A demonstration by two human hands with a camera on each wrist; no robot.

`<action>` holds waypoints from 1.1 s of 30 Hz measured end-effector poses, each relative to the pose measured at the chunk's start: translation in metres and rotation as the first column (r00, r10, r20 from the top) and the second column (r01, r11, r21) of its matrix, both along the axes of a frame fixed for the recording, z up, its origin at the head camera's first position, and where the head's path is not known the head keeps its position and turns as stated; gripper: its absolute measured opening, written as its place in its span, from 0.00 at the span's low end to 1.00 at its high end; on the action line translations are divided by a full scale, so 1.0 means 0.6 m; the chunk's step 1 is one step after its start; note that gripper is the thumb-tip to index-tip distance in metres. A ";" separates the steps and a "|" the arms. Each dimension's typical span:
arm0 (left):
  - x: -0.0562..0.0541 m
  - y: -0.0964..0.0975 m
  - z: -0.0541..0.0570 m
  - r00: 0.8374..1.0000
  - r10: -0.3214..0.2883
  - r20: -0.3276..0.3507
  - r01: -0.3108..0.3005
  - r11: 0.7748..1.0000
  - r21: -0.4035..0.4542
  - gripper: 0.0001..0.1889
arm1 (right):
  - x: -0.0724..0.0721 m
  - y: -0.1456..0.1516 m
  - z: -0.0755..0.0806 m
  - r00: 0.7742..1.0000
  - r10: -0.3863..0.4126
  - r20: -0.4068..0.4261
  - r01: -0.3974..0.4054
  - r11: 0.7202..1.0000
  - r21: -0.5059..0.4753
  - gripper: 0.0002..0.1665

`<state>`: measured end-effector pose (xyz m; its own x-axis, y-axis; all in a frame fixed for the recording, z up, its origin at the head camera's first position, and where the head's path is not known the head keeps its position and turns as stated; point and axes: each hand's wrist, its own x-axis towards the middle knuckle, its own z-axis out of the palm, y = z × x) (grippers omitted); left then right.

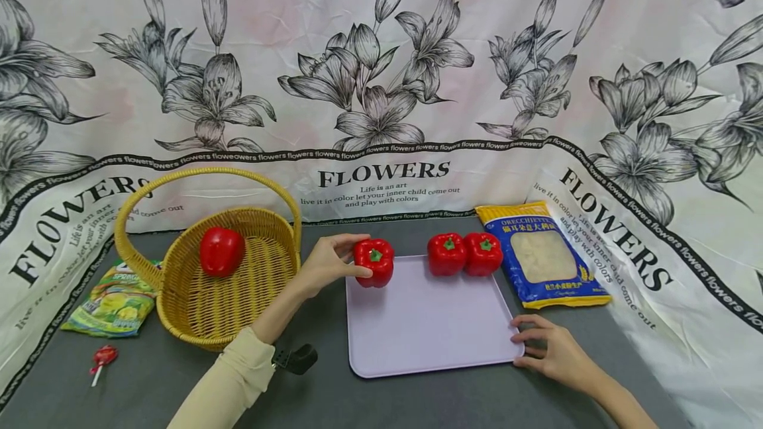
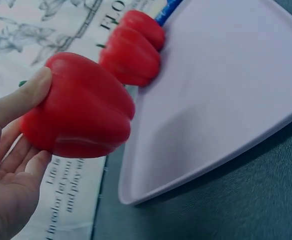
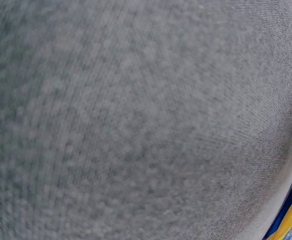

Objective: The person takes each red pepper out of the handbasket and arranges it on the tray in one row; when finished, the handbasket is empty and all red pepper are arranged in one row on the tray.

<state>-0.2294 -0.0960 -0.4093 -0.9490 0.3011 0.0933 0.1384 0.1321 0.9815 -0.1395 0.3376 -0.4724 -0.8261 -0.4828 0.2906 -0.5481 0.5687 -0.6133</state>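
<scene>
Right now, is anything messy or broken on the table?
Nothing looks spilled or broken. The left hand holds a red pepper at the tray's left edge, and the right hand rests on its near corner. One small oddity: a lollipop lies alone near the front left.

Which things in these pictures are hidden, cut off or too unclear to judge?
- Right wrist view: only blurred grey cloth; the right hand is not seen there.
- Head view: small print on the green packet is too small to read.
- Left wrist view: the far peppers are blurred; the basket is out of frame.
</scene>
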 end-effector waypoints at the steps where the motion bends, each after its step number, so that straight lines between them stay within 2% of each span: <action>1: -0.004 0.005 -0.005 1.000 0.010 0.009 -0.010 1.000 0.005 0.31 | 0.000 0.000 0.001 1.000 -0.002 0.001 0.002 1.000 0.001 0.17; 6: -0.027 0.028 -0.024 0.997 0.062 0.038 -0.063 0.998 0.016 0.30 | -0.001 0.005 0.004 1.000 -0.013 0.019 0.012 1.000 0.009 0.17; 11: -0.045 0.052 -0.032 0.996 0.082 0.045 -0.084 0.996 0.041 0.29 | -0.004 0.009 -0.002 1.000 -0.014 0.002 0.014 1.000 0.007 0.18; 16: -0.059 0.075 -0.036 0.997 0.065 0.051 -0.069 0.994 0.080 0.29 | -0.007 0.011 -0.007 1.000 -0.011 -0.013 0.011 1.000 -0.003 0.18; 22: -0.074 0.096 -0.039 0.998 0.038 0.045 -0.041 0.998 0.058 0.30 | -0.008 0.006 0.002 1.000 -0.015 0.008 0.015 1.000 0.002 0.17; 28: -0.080 0.112 -0.048 1.000 0.007 0.024 -0.008 0.999 0.050 0.31 | -0.007 0.006 0.001 0.999 -0.028 0.018 0.028 1.000 0.002 0.17; 33: -0.081 0.124 -0.059 1.000 -0.003 0.025 0.002 0.999 0.049 0.32 | -0.001 0.007 -0.005 1.000 -0.009 0.016 0.009 1.000 -0.014 0.17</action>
